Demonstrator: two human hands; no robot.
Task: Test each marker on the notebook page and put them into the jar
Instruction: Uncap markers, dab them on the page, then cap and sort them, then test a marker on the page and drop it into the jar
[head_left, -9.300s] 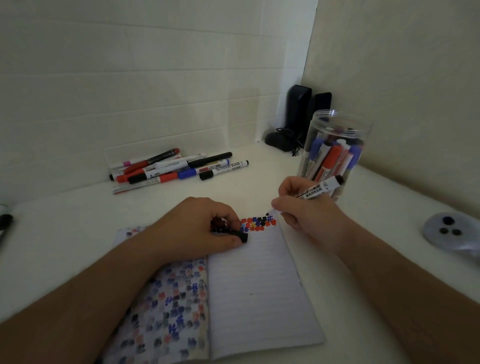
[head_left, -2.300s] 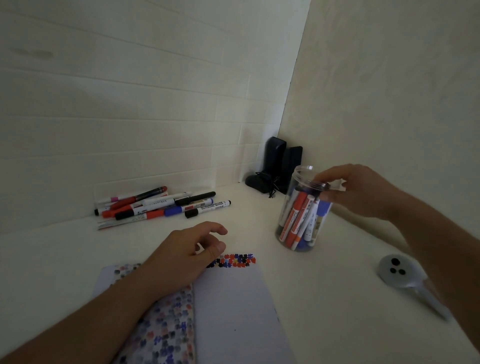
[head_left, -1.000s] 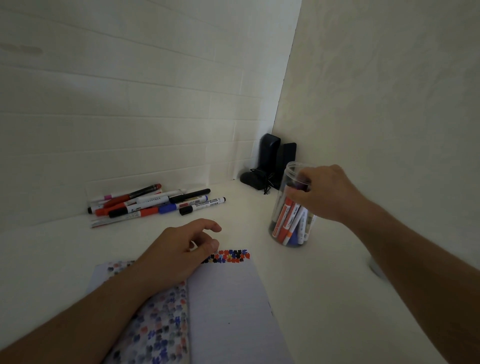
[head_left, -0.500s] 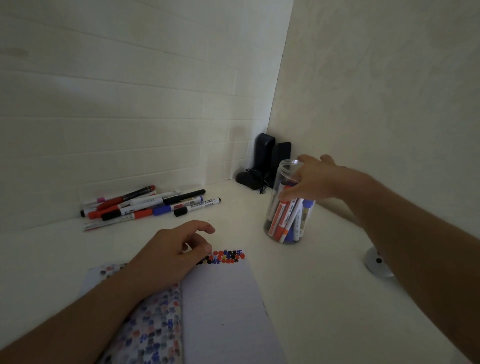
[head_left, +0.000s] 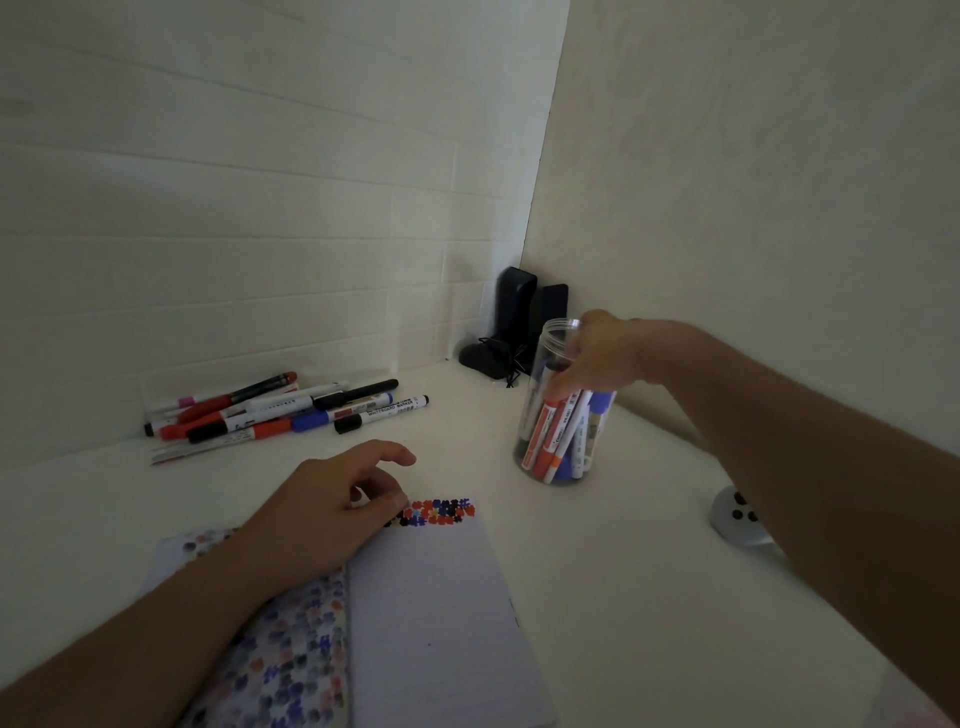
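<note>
The right hand (head_left: 597, 358) was up at the clear jar (head_left: 563, 405), its fingers curled around the upper wall just under the rim, so its grip was clamped on the jar itself. The jar stood upright on the white worktop (head_left: 597, 571), near the corner where the two walls met, and held a bundle of markers (head_left: 558, 436) leaning inside it, red, blue and white barrels among them. The left hand (head_left: 332, 512) rested on the open notebook (head_left: 431, 618), fingers loosely bent with nothing between them (the grip apart), the fingertips lying at the left end of a row of red, blue and black test marks (head_left: 441, 512) along the top of the lined page. A heap of loose markers (head_left: 280, 413) lay flat against the back wall, well apart from the jar. Two dark upright objects (head_left: 524, 317) stood in the corner behind the jar, and a round grey object (head_left: 735, 519) sat on the worktop under the right forearm.
</note>
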